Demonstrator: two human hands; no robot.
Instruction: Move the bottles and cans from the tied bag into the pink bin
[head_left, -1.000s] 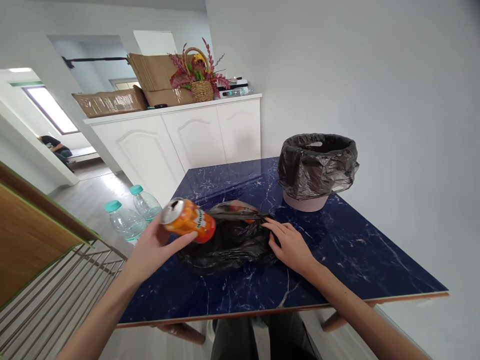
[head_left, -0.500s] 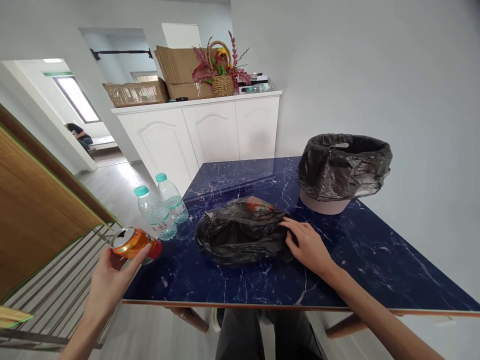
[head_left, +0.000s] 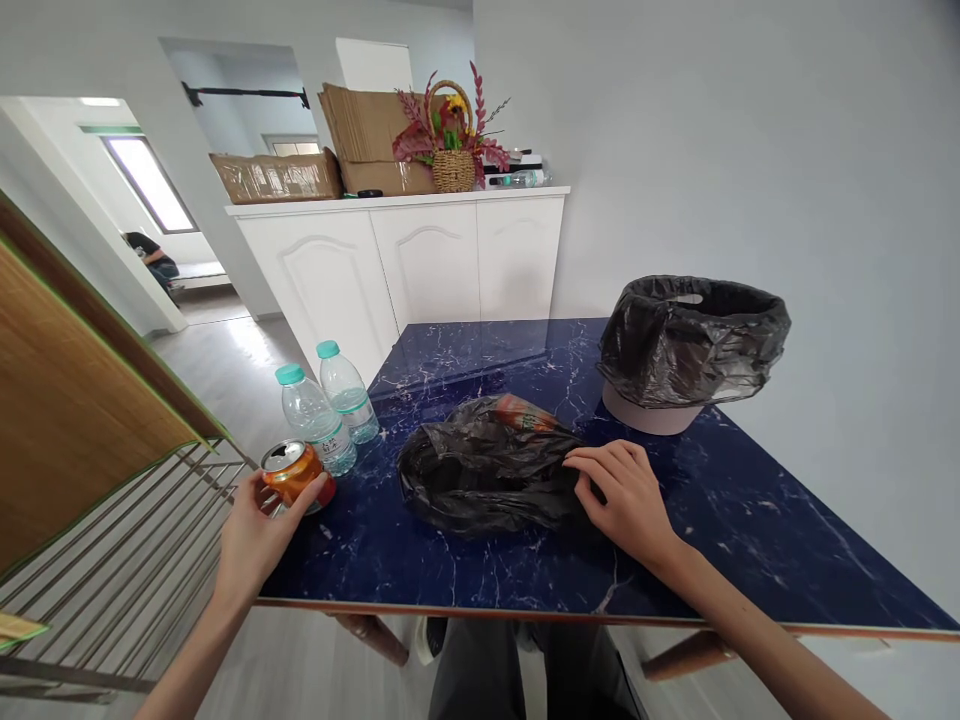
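Observation:
My left hand is wrapped round an opened orange drink can, held upright at the left edge of the dark blue marble table, beside two water bottles. My right hand rests on the right end of a crumpled black plastic bag lying in the middle of the table, fingers curled against it. An orange can or packet pokes out of the bag at its far side.
A small bin lined with a black bag stands at the table's far right. White cabinets behind carry cardboard boxes and a flower basket. A metal rack is at left. A person sits in the far room.
My left hand has carried the orange can from above the black bag out to the left and set it upright by the water bottles. My right hand stays on the bag.

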